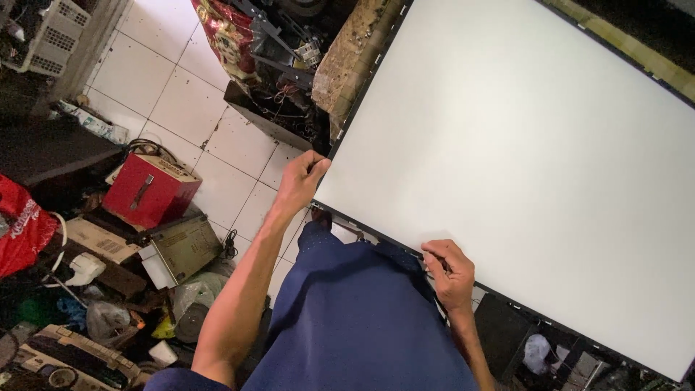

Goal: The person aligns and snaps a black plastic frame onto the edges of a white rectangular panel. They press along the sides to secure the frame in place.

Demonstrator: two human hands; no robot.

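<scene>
A large white sheet [521, 159] lies flat in a thin black frame [362, 87] and fills the right of the head view. My left hand [300, 181] pinches the sheet's near left corner. My right hand [449, 271] grips the sheet's near edge, fingers curled over it. My dark blue trousers [355, 318] show below, between my two arms.
White floor tiles [166, 80] lie to the left. A red metal box [148, 192], a beige electronic unit [181, 250], a red bag [22, 224], cables and clutter crowd the left side. Dismantled electronics [279, 65] sit beyond the frame's far left edge.
</scene>
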